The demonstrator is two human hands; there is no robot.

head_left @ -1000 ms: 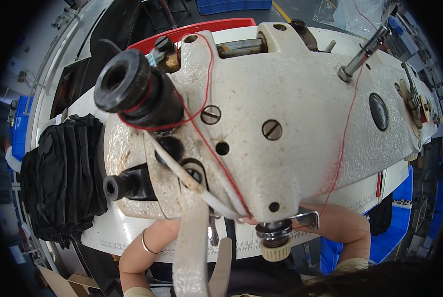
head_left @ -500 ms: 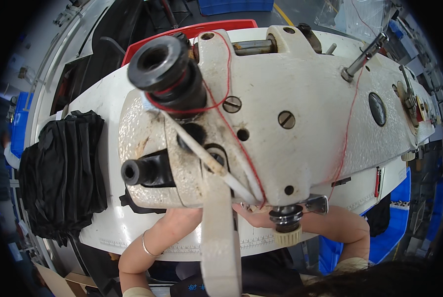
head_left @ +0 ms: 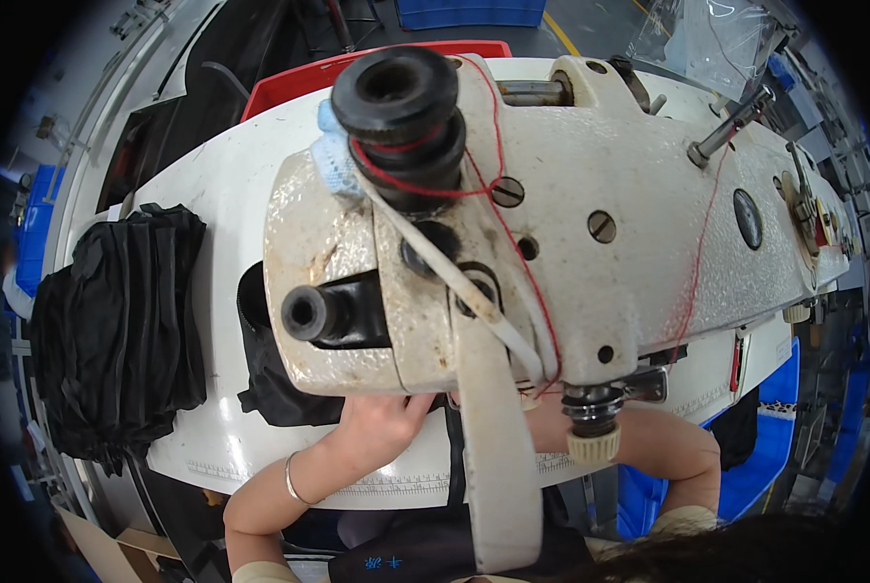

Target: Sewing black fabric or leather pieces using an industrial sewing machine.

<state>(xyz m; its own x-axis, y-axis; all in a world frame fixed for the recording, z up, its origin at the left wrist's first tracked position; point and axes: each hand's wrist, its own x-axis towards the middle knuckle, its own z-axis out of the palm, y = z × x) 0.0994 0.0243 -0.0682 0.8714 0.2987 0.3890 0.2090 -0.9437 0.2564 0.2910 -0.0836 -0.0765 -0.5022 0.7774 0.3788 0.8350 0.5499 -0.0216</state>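
Note:
A white sewing machine head [head_left: 639,185] with red thread fills the middle of the view and hides much of the work below it. A black fabric piece [head_left: 294,394] lies on the white table, partly under the machine's left end. My left hand [head_left: 381,423] rests at the near edge of this fabric, its fingertips hidden by the machine. From the right, my right hand [head_left: 542,423] reaches under the machine; only its wrist side shows, behind the tension knob [head_left: 593,445]. A narrow black strip [head_left: 456,457] runs down over the table's front edge between my arms.
A stack of black fabric pieces [head_left: 119,330] lies on the table's left side. A red tray [head_left: 294,83] stands behind the table, and a blue bin [head_left: 765,437] is at the right. A ruler strip [head_left: 376,486] follows the front edge.
The machine head appears farther right as the view shifts. More of the black fabric and of my left hand shows. The black strip is now visible between my arms.

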